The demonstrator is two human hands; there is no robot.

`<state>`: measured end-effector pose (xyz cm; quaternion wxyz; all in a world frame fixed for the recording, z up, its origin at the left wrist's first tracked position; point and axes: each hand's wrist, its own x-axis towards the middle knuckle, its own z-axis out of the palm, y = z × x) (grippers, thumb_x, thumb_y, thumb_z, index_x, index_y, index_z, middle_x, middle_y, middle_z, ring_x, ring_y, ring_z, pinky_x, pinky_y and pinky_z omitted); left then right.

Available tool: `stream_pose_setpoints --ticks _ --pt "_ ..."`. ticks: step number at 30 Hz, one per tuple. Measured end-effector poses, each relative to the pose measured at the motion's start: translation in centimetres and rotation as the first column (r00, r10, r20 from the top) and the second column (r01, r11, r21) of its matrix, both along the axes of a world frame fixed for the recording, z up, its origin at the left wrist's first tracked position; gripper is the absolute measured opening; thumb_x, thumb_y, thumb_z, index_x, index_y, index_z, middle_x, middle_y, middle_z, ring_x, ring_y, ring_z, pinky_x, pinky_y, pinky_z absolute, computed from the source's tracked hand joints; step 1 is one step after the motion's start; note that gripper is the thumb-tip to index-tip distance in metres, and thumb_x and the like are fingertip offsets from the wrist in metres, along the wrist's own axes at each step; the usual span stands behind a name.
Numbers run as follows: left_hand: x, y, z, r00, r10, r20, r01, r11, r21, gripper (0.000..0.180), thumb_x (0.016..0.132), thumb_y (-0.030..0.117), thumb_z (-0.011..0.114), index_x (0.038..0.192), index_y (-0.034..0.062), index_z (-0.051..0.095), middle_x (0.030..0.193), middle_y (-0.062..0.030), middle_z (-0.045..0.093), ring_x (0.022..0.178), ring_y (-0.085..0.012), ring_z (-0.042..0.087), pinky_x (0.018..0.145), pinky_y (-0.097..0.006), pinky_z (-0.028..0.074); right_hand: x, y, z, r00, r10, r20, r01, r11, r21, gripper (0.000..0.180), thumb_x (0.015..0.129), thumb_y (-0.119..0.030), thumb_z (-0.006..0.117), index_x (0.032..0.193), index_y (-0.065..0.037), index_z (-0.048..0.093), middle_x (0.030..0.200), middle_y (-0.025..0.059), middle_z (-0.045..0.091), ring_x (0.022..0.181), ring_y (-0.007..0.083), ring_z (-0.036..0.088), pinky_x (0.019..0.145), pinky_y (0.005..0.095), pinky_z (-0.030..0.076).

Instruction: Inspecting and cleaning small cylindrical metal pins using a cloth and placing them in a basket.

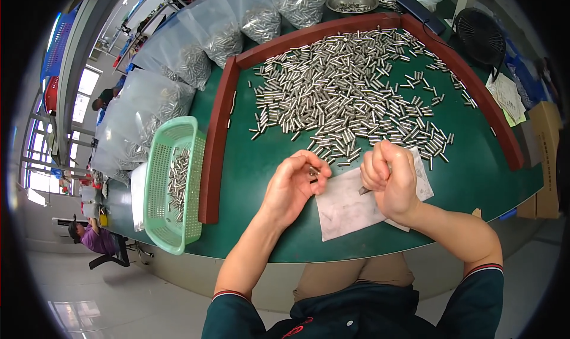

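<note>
A broad heap of short shiny metal pins (332,83) covers the green tabletop in front of me. My left hand (291,187) is raised over the near side of the heap, its fingers curled around a few metal pins (313,174). To its right, my right hand (389,178) is closed in a fist with the thumb on top. A small grey tip (364,190) sticks out below that fist; the rest of what it grips is hidden. Beneath both hands lies a smudged white paper sheet (344,208).
Dark red wooden rails (215,155) border the heap at left, back and right. A light green basket (155,202) containing pins stands left. Clear bags of pins (261,21) line the back left. At the far right are a metal bowl (352,3) and a black fan (480,36).
</note>
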<state>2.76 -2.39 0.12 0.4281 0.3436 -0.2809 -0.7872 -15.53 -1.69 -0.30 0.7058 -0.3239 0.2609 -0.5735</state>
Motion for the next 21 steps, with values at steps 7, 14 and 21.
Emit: stream_pose_setpoints --ticks 7,14,21 --pt "-2.2 0.1 -0.6 0.364 0.512 0.778 0.387 0.676 -0.626 0.012 0.070 0.004 0.063 0.082 0.0023 0.061 0.054 -0.0059 0.049 0.045 -0.0130 0.044 0.046 -0.026 0.038 0.1 -0.1 0.1 1.000 -0.011 0.017 0.011 1.000 0.005 0.038 0.087 -0.019 0.032 0.051 -0.008 0.029 0.045 0.0005 0.030 0.041 0.0075 0.023 0.039 0.0231 0.021" --pt "-2.8 -0.2 -1.3 0.342 0.612 0.713 0.538 0.494 -0.683 0.011 0.070 0.004 0.065 0.079 0.0005 0.060 0.053 -0.0051 0.049 0.044 -0.0114 0.042 0.043 -0.025 0.036 0.1 0.0 0.1 0.999 -0.008 0.038 0.007 1.000 0.019 0.038 0.087 -0.019 0.033 0.051 -0.008 0.029 0.045 0.0000 0.030 0.041 0.0070 0.022 0.039 0.0229 0.021" --pt "-0.6 0.3 -0.8 0.961 -0.095 0.261 0.118 0.990 -0.074 0.010 0.086 0.012 0.051 0.087 0.0022 0.052 0.071 -0.0021 0.052 0.050 -0.0028 0.032 0.045 -0.018 0.026 0.1 0.0 0.0 1.000 -0.010 0.000 0.010 0.999 0.039 0.040 0.088 -0.023 0.033 0.051 -0.009 0.030 0.043 -0.0001 0.027 0.039 0.0073 0.019 0.038 0.0231 0.018"
